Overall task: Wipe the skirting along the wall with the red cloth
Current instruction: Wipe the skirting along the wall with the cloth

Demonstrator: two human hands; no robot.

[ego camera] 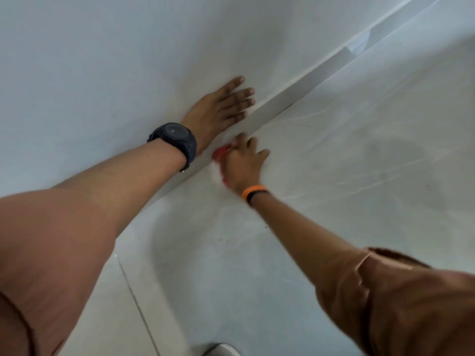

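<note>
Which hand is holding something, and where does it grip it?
The right hand presses the crumpled red cloth under its palm; the exact grip is hidden. The left hand holds nothing.

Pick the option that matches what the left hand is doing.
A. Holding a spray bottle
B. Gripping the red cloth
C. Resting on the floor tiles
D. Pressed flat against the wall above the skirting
D: the left hand lies open, fingers spread, on the wall just above the skirting, while the right hand holds the red cloth.
</note>
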